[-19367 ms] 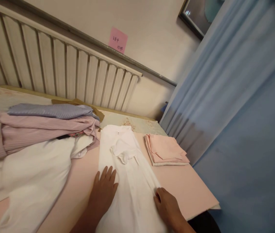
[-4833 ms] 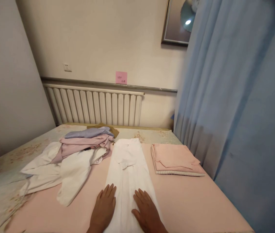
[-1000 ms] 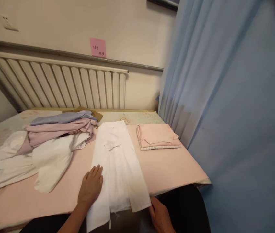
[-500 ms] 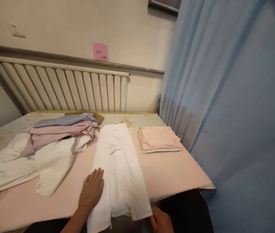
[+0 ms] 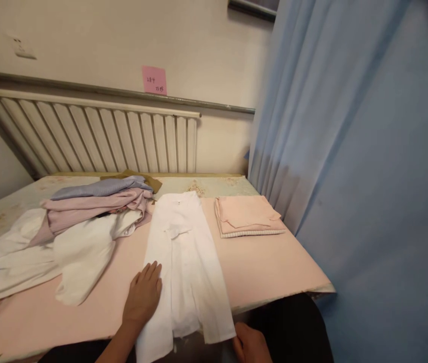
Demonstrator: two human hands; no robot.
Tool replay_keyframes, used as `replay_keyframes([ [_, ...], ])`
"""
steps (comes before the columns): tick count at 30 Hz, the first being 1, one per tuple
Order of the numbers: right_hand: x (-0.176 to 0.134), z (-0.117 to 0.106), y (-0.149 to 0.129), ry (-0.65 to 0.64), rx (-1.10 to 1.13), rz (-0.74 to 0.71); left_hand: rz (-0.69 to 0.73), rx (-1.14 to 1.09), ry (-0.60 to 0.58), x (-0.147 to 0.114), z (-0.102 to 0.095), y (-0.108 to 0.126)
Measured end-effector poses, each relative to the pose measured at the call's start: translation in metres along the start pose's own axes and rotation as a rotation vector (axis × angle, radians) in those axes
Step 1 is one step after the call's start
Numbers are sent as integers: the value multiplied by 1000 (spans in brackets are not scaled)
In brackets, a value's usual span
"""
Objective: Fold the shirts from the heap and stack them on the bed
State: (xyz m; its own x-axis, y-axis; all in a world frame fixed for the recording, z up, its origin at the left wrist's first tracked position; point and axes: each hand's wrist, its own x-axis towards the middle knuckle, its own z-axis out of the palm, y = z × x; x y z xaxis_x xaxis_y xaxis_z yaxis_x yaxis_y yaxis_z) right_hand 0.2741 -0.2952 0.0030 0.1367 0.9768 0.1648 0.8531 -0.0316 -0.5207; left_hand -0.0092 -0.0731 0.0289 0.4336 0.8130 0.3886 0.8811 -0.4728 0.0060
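A white shirt (image 5: 183, 262) lies lengthwise in front of me, collar end away from me and both sleeves brought down toward me. Its lower end hangs over the near edge of the table. Flat on the left sleeve rests my left hand (image 5: 144, 292), fingers stretched out. My right hand (image 5: 250, 343), at the near edge, is closed at the cuff of the right sleeve; the fingertips are partly hidden.
Left of the shirt is a loose heap of white, pink and blue-grey clothes (image 5: 96, 206). A folded pink stack (image 5: 249, 212) lies to the right. Behind the pink-covered table (image 5: 266, 272) stands a radiator (image 5: 123, 136); a blue curtain (image 5: 330, 151) hangs at the right.
Both hands stay in nearly the same places, and the shirt lies almost as before. The view has shifted very slightly.
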Motion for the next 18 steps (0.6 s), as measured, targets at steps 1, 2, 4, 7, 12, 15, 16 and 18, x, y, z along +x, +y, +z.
replay_keyframes([
  [1,0,-3,-2,-18,7,5,-4,-6,1,0,0,0],
  [2,0,-6,-4,-41,24,5,-7,-11,2,0,0,0],
  [4,-1,-11,-5,-114,83,-12,-15,-20,0,-1,-2,1],
  [7,0,-17,3,-186,203,37,-20,-25,-13,-1,-4,2],
  [12,12,-23,22,-128,584,344,-22,-27,-13,-2,-2,2],
  [15,18,-30,13,-216,923,415,-21,-18,-16,-3,0,1],
  [16,19,-32,6,-243,981,403,-21,-14,-17,-3,1,1],
  [18,20,-34,-8,-260,992,387,-18,-4,-16,-3,0,1],
])
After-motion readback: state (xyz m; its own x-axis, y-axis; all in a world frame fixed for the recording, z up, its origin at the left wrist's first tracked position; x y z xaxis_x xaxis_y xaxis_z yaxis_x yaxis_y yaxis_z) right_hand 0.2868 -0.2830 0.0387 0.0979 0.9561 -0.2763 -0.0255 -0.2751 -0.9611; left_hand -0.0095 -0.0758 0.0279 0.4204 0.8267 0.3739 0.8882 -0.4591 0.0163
